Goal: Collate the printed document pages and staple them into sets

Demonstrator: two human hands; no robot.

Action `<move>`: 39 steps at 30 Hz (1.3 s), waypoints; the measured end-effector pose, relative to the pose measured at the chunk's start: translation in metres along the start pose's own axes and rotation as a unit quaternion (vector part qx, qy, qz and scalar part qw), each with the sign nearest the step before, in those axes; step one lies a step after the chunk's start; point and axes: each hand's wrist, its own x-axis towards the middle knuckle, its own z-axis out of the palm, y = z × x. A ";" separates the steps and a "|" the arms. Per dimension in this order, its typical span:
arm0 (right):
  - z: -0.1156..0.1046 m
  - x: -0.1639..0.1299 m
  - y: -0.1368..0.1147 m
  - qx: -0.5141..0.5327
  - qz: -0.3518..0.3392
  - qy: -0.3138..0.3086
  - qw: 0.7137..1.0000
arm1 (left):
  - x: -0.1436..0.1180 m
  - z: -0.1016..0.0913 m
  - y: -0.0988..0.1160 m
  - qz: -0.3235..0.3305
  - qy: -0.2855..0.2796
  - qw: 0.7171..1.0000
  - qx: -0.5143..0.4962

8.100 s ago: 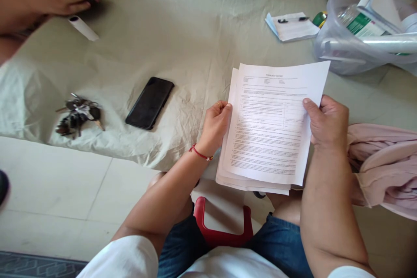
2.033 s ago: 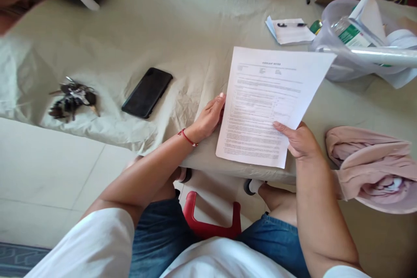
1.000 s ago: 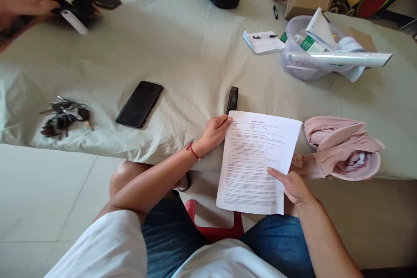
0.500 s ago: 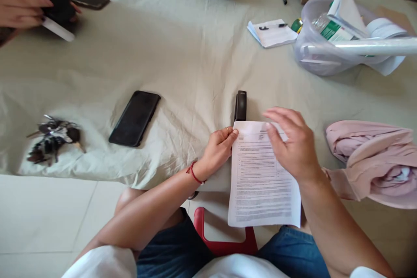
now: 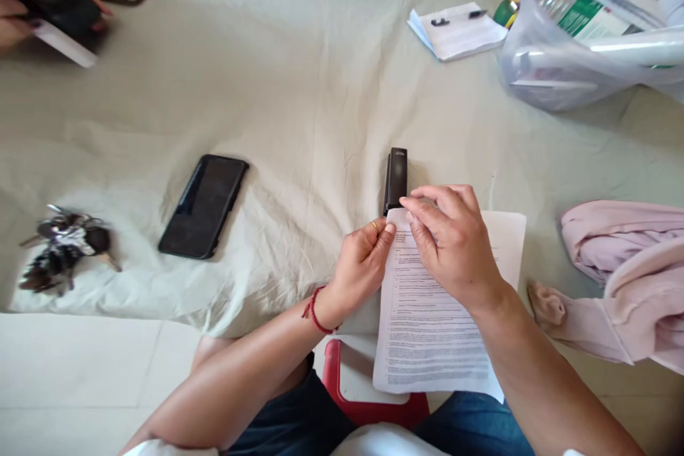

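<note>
- The printed sheet [image 5: 427, 328] lies on the desk [image 5: 320, 85] edge, its lower part hanging over.
- Left hand [image 5: 360, 267] pinches the sheet's top left corner.
- Right hand [image 5: 454, 246] presses flat beside it, fingers loosely spread.
- A black stapler [image 5: 396, 178] touches the sheet's top edge.

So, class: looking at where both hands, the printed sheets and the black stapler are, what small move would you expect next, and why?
Probably the right hand shifts onto the stapler and presses it down. The top left corner of the printed sheets lies at the stapler's near end, the left hand pinches that corner, and the right fingertips already rest beside the stapler.
</note>
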 end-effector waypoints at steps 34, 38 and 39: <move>0.010 -0.014 0.000 -0.004 -0.044 0.082 0.996 | -0.011 0.015 -0.009 0.099 0.081 0.987 0.100; 0.009 -0.015 -0.002 0.014 -0.061 0.050 0.997 | -0.009 0.013 -0.010 0.093 0.085 0.987 0.102; 0.009 -0.016 -0.003 0.017 -0.059 0.053 0.997 | -0.009 0.013 -0.010 0.089 0.084 0.987 0.102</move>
